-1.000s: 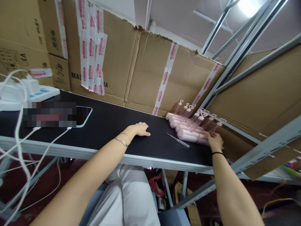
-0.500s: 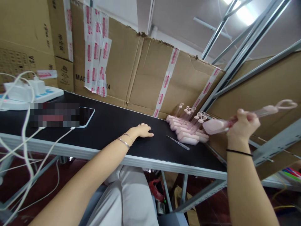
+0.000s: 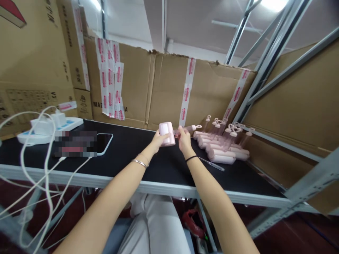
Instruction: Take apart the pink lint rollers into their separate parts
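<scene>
Nearest, bottom ctr: lt-grey trouser legs (image 3: 161, 229); red item (image 3: 195, 224) under the table just R of them, can't ID. Grey metal table edge (image 3: 169, 188) runs across lower frame, both forearms over it.

Frame ctr: one pink unit held btw both hands, approx. horiz., block end to L, heart-loop end to R. L hand (image 3: 158, 141) (silver bracelets (image 3: 140, 163) at wrist) closed on block end (image 3: 166, 134), thumb across its face. R hand (image 3: 184, 139) (black wristband (image 3: 191, 158)) gripping clear stem next to the block; exact finger placement partly hidden.

R of R wrist: slim tool (image 3: 216, 166) w/ clear handle on black tabletop (image 3: 135, 148), far end partly behind wrist. Just beyond, R of ctr: cluster of similar pink units (image 3: 221, 156), blocks lying in rows, loops up.

Mid-L: white-edged phone (image 3: 106, 144), part pixelated, white cables (image 3: 47, 169) near it; white power strip (image 3: 26, 138) further L.

Back: taped cardboard wall (image 3: 169, 84); metal posts (image 3: 267, 60) upper R; ceiling light (image 3: 274, 4) top R.
</scene>
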Demonstrator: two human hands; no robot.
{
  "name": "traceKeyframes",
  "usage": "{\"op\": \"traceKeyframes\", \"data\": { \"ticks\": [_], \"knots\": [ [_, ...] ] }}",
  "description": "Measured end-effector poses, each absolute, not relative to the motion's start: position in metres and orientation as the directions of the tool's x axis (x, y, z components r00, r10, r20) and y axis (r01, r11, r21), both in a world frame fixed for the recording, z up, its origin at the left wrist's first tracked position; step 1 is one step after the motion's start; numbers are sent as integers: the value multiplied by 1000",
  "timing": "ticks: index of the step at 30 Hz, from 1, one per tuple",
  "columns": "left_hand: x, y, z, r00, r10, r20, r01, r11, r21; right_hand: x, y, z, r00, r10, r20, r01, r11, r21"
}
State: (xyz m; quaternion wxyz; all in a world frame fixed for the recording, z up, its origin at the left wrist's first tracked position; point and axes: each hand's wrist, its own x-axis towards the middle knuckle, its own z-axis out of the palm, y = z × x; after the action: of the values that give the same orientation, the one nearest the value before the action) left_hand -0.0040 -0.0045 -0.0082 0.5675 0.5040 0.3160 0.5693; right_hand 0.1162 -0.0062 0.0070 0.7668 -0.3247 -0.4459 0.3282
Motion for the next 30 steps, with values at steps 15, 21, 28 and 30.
{"op": "traceKeyframes", "data": {
  "ticks": [15,21,28,30],
  "knots": [
    [-36,-3,-18,-137,853,504,928,-69,367,146,-10,7,498,857,135,-515,417,-749],
    [-24,4,-8,-57,738,673,654,-482,583,138,-9,1,372,905,206,-533,390,-751],
    [-14,2,-5,85,762,643,194,-645,739,141,-1,-3,264,847,461,-243,521,-818],
    [-13,3,-7,49,790,612,154,-611,776,143,0,-3,388,781,488,-155,578,-801]
  ]
}}
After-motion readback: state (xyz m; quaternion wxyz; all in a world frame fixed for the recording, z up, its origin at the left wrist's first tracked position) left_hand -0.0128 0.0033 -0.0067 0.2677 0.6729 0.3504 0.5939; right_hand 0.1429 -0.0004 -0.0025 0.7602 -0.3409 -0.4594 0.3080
